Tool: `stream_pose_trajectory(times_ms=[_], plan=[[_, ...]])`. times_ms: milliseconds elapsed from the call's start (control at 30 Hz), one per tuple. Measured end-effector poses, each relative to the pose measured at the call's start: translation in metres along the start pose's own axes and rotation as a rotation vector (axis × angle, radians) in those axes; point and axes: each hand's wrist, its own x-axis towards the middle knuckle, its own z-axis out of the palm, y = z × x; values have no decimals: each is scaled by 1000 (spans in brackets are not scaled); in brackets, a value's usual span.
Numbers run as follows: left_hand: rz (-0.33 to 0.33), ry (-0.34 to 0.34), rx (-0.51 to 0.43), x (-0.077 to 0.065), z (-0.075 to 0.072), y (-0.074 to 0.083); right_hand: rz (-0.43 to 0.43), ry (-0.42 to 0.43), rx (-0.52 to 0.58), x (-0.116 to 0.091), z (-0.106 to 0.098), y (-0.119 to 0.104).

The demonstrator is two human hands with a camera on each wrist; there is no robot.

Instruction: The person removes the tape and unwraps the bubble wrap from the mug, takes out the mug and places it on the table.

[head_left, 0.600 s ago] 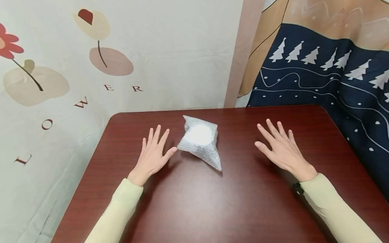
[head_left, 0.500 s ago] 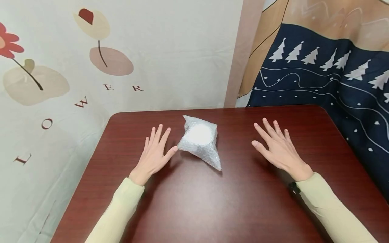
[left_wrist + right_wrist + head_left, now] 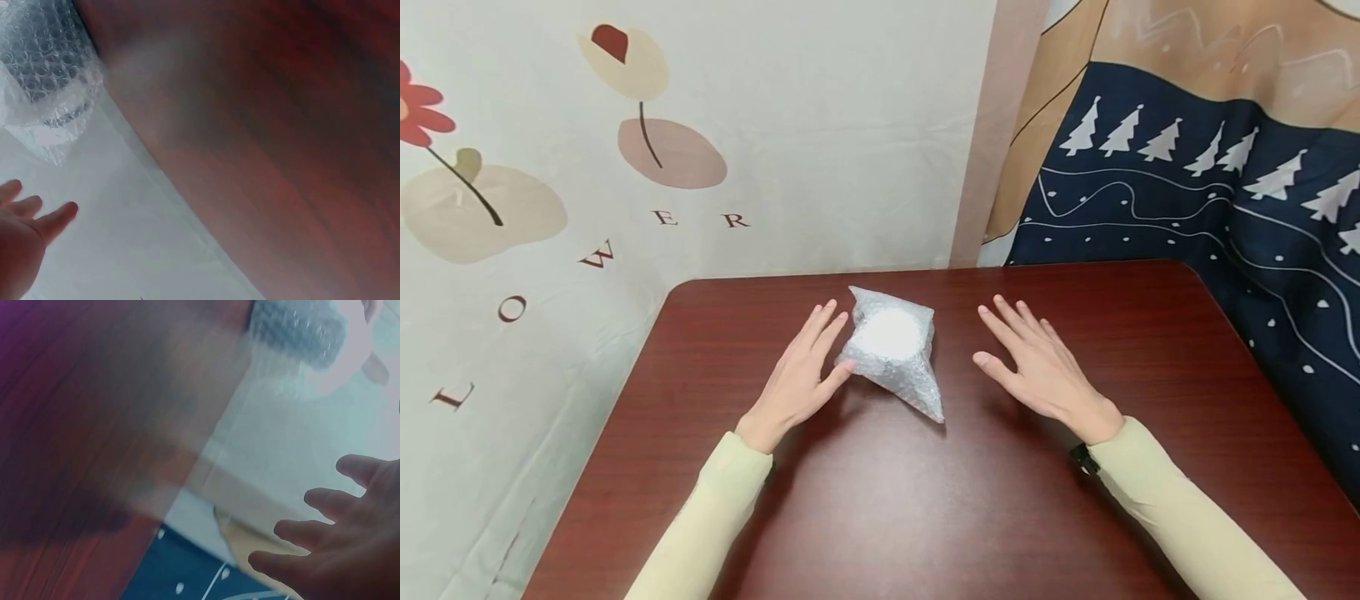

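A bubble-wrapped package (image 3: 891,342) with pointed corners rests on the dark red-brown table toward its far side. Just left of it is my left hand (image 3: 801,371), fingers straight, with the thumb tip overlapping the package's left corner in the head view. My right hand (image 3: 1045,375) hovers to the right with spread, straight fingers and a gap between it and the package. In the left wrist view the bubble wrap (image 3: 47,56) shows at the upper left, beyond the fingers. The right wrist view has the same package (image 3: 303,331) at the top, apart from the fingertips.
The wooden table (image 3: 880,517) ends at a white cloth (image 3: 850,142) printed with flowers and letters. A navy cloth (image 3: 1150,192) with white trees hangs behind its right side. A dark band (image 3: 1084,458) shows at the right cuff.
Both hands have moved inward toward the package: the left a little to the right, the right further to the left. The package stays in place on the table.
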Motion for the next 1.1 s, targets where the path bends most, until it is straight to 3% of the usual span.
stream_pose_trajectory(times_ms=[233, 600, 867, 1100], plan=[[126, -41, -41, 12, 4, 10, -102, -57, 50, 11, 11, -28], [187, -92, -37, 23, 13, 16, -353, -7, 44, 29, 36, -50], [205, -101, -80, 23, 14, 13, -399, -5, 15, 32, 38, -43], [248, -107, -11, 25, 14, 12, -420, -19, 33, 34, 36, -35]])
